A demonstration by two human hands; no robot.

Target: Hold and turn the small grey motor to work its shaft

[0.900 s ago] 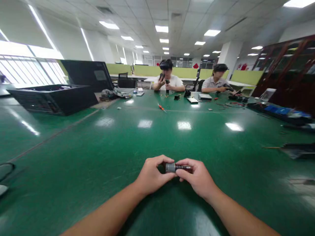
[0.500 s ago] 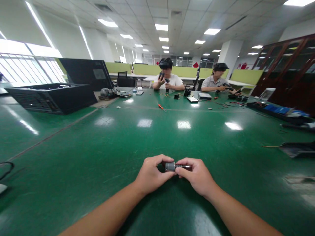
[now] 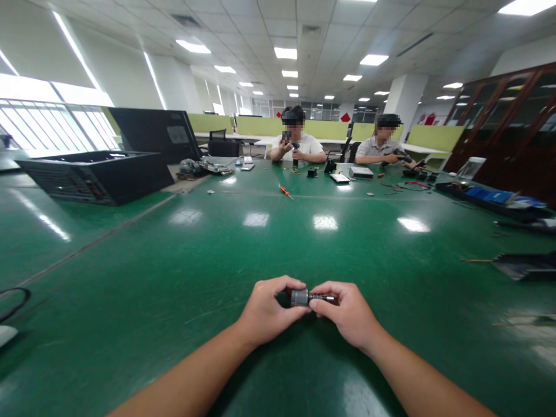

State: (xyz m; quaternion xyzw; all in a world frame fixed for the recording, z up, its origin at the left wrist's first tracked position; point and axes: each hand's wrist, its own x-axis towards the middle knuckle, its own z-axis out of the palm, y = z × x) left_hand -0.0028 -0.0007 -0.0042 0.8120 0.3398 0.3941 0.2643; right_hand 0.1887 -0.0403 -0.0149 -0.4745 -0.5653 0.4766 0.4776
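Over the near part of the green table point(image 3: 278, 246), both hands grip one small part. It is a grey metal cylinder point(image 3: 299, 297), looking like a small motor, with a thin ridged shaft point(image 3: 329, 298) pointing right; the ridges could be thread or a spring. My left hand point(image 3: 264, 310) pinches the cylinder between thumb and fingers. Close against it, my right hand point(image 3: 347, 310) is closed on the shaft where it leaves the cylinder. Fingertips hide the join. The shaft's bright tip shows past the right thumb.
A black computer case point(image 3: 99, 176) stands at the left. An orange screwdriver point(image 3: 285, 191) lies further off. Two people, one in a white shirt point(image 3: 310, 145), handle tools across the table. At the right are a black tray point(image 3: 490, 200) and a dark flat-ended object point(image 3: 527, 266).
The camera view has shifted very slightly. Both hands keep their hold on the grey cylinder and its shaft, with hardly any movement.
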